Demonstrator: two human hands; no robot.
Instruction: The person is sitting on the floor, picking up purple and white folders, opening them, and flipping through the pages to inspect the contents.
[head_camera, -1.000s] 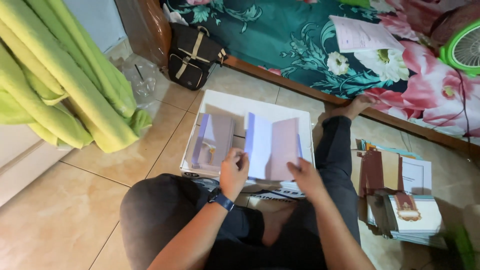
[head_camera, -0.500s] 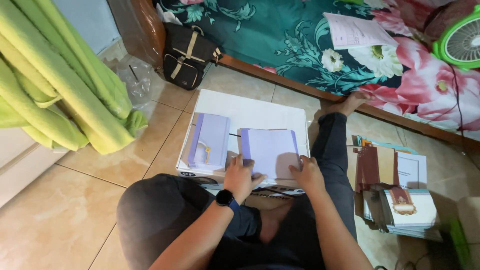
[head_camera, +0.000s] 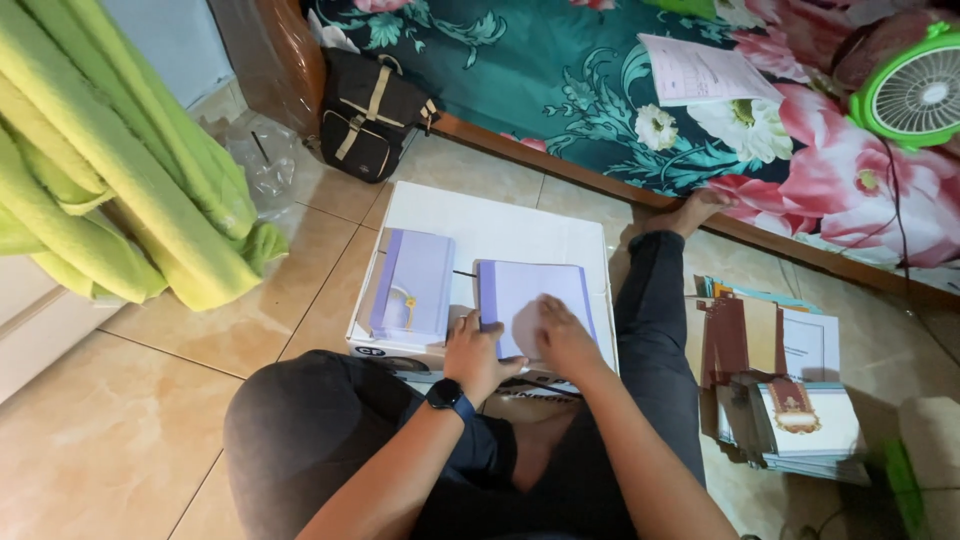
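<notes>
Pressing a lavender card on a white box, on a tiled floor

Our left hand (head_camera: 478, 357) gripped the lavender card (head_camera: 533, 305) at its near-left corner; our right hand (head_camera: 562, 338) lay flat, fingers spread, on it. The white box (head_camera: 500, 225) sat beside the floral bedspread (head_camera: 620, 90), green curtain (head_camera: 120, 180) to the left.

This is looking like a bedroom in a home. A bed with a flowery green and pink sheet (head_camera: 620, 90) is running across the top of the frame. A green fan (head_camera: 915, 90) is sitting on it at the upper right. A yellow-green curtain (head_camera: 120, 180) is hanging at the upper left. A black backpack (head_camera: 370, 115) is leaning by the bed, and tan floor tiles (head_camera: 120, 440) are showing at the lower left
</notes>
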